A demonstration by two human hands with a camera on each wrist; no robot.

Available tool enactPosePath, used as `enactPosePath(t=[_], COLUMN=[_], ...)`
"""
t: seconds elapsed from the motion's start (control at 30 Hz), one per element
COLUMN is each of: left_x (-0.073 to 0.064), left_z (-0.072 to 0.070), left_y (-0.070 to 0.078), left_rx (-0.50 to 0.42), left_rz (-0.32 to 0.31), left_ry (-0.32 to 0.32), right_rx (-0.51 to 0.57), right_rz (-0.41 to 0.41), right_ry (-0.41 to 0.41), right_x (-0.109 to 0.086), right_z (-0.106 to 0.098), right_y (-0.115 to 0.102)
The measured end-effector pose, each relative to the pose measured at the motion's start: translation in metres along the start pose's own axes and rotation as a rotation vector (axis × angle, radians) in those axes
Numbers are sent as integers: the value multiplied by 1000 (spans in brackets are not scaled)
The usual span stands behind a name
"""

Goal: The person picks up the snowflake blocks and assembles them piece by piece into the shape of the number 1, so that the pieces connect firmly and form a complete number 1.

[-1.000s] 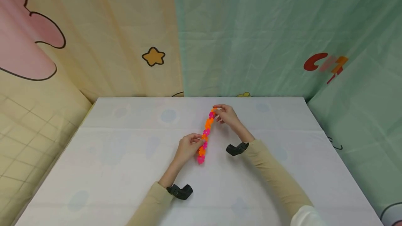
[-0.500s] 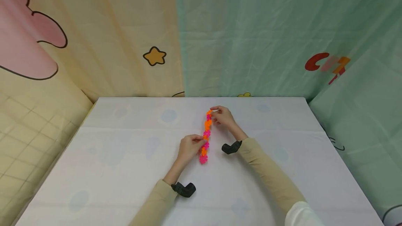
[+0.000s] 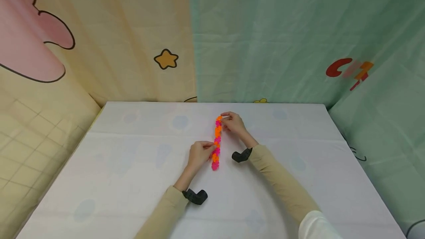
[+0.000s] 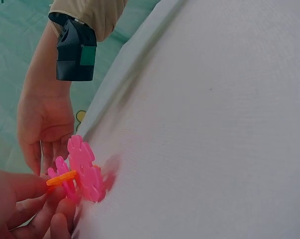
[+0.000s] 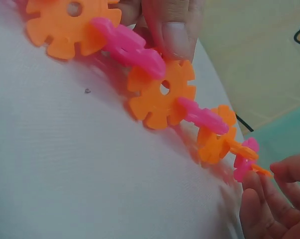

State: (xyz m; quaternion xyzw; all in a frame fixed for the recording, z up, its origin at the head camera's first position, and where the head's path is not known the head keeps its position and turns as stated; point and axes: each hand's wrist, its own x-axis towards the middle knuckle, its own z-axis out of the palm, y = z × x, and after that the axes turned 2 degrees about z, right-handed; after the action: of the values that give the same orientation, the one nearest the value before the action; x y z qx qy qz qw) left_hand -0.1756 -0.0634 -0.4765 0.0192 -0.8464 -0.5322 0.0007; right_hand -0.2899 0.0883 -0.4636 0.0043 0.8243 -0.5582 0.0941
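A chain of interlocking plastic flower discs (image 3: 217,132), orange and pink, stretches away over the white table in the head view. My left hand (image 3: 199,155) pinches it below its middle between thumb and fingers. At the far end, my right hand (image 3: 234,124) pinches an orange disc. In the left wrist view, a pink disc (image 4: 85,169) at the chain's near end stands beyond the left fingers. The right wrist view shows slotted orange discs (image 5: 162,94) alternating mostly with pink ones, the right hand (image 5: 279,199) at the lower right and the left thumb (image 5: 177,35) at the top.
The white table (image 3: 132,180) has pale blue spots. Its far edge meets beige and green printed curtains (image 3: 259,40). A black camera sits on each wrist, the left camera (image 3: 196,196) and the right camera (image 3: 241,155).
My right hand has shifted left with the chain's far end, so the chain lies straighter away from me. Its near end has swung slightly right. Both hands keep their pinch.
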Motion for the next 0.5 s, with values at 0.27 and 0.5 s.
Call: enactPosePath(t=[0.27,0.5], left_x=[2,3], left_z=[0,-10], left_y=[2,0], left_rx=[-7,17], left_rz=[-55,-34], left_ry=[11,5], right_rx=[6,-166], right_rz=[-25,-102], right_ry=[-61,17], right_x=[1,-11], right_z=[2,-6], right_y=[4,3])
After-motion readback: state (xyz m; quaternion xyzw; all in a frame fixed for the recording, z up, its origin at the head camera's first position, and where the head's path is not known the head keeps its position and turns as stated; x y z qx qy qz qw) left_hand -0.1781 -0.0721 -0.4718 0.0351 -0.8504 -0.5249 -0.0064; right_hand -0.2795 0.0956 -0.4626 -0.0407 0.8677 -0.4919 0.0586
